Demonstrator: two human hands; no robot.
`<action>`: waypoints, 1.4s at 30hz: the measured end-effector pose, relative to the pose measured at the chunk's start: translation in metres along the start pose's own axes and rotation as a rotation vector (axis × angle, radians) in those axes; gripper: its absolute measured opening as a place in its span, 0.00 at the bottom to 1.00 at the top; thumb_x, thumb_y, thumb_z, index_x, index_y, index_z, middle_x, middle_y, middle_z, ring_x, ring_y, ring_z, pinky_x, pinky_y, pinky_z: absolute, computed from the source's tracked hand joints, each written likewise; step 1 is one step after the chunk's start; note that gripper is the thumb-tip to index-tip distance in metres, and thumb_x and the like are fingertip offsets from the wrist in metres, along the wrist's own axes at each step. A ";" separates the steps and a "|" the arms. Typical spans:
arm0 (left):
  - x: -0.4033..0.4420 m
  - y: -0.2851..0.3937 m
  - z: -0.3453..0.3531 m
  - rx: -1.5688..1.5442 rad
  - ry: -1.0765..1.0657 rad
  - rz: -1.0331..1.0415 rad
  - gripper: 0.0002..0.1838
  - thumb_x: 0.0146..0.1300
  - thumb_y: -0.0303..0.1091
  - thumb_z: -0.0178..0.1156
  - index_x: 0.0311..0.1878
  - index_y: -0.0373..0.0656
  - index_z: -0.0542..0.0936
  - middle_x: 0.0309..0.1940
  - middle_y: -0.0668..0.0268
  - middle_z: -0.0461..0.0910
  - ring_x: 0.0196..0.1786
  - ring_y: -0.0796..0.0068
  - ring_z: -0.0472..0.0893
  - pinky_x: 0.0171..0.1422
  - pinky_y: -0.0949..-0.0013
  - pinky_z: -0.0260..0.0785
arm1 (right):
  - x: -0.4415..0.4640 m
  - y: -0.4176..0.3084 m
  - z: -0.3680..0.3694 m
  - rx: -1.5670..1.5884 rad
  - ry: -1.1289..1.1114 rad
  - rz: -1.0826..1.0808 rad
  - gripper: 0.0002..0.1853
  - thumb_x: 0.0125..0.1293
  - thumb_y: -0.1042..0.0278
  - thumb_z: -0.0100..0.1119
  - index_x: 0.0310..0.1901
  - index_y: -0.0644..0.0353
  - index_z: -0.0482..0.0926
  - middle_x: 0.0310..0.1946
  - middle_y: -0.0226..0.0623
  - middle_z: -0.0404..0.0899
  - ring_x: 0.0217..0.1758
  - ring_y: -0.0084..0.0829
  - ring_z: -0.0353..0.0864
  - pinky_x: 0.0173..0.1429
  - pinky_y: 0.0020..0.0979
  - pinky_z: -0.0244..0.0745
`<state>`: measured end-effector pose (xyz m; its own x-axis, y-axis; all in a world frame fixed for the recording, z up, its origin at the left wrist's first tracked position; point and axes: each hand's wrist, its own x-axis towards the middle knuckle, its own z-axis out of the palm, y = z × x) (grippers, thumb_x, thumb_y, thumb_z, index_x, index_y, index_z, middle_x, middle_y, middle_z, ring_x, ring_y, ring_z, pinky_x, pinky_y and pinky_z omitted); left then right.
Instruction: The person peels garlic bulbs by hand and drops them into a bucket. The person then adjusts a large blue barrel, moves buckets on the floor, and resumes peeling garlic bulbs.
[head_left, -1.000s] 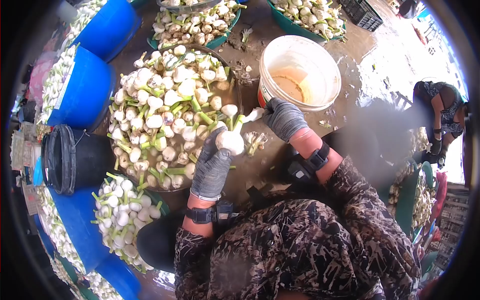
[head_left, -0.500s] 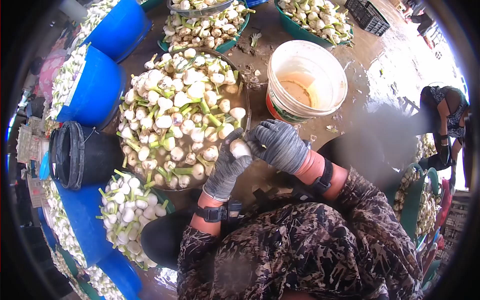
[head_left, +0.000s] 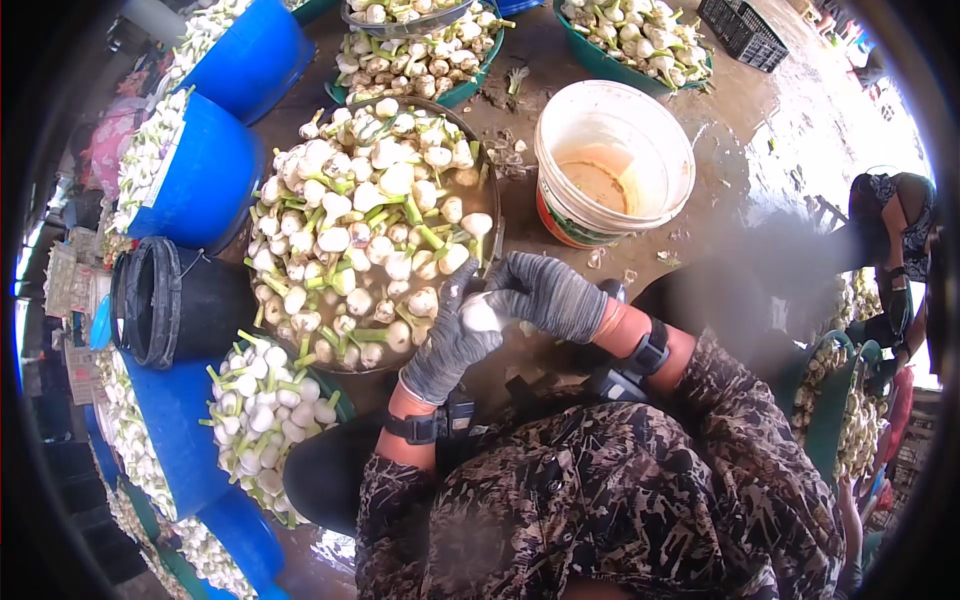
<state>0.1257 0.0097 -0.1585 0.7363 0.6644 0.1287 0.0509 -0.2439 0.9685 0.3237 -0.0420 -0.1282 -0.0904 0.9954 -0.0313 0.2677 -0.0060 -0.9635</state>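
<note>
A white garlic bulb [head_left: 481, 316] sits in my gloved left hand [head_left: 445, 340], whose fingers are closed round it. My gloved right hand [head_left: 556, 296] comes in from the other side, its fingers bent and pressed against the bulb's upper right. Whether those fingers also pinch a bit of skin is too small to tell. Just beyond both hands stands a wide round tub [head_left: 494, 225] of murky water, heaped with garlic bulbs [head_left: 350, 225] on green stem stubs.
A white bucket [head_left: 560, 150] with brown residue stands beyond my right hand. Cleaned bulbs [head_left: 265, 410] are piled at my left knee. A black bucket [head_left: 205, 305] and blue tubs [head_left: 205, 175] line the left. Another person [head_left: 885, 235] is at the far right.
The bulb in my left hand now shows a cleaner white surface where brownish skin showed before. My right hand has shifted slightly left and down over it.
</note>
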 end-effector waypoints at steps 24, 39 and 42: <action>-0.001 -0.014 -0.011 -1.076 0.553 -0.340 0.21 0.73 0.45 0.52 0.60 0.41 0.70 0.42 0.60 0.79 0.35 0.68 0.84 0.22 0.74 0.75 | -0.003 0.057 0.009 -0.651 -0.170 0.335 0.16 0.60 0.64 0.64 0.47 0.60 0.75 0.38 0.51 0.81 0.44 0.53 0.80 0.48 0.45 0.76; 0.000 -0.026 -0.003 -0.653 0.556 -0.468 0.26 0.72 0.37 0.55 0.69 0.40 0.64 0.53 0.62 0.77 0.41 0.74 0.82 0.42 0.72 0.80 | 0.065 -0.001 -0.072 -0.811 0.765 0.159 0.18 0.64 0.61 0.63 0.52 0.59 0.77 0.37 0.50 0.82 0.41 0.49 0.83 0.47 0.42 0.77; 0.000 -0.039 -0.005 -0.725 0.629 -0.488 0.23 0.71 0.37 0.57 0.66 0.40 0.68 0.47 0.64 0.80 0.36 0.75 0.82 0.37 0.72 0.81 | 0.100 0.001 -0.030 -0.764 0.317 0.368 0.25 0.67 0.44 0.53 0.50 0.59 0.77 0.40 0.55 0.82 0.47 0.53 0.82 0.53 0.46 0.75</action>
<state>0.1207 0.0227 -0.1950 0.2549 0.8712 -0.4195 -0.3192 0.4853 0.8140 0.3432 0.0604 -0.1245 0.3650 0.9234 -0.1188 0.8015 -0.3766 -0.4644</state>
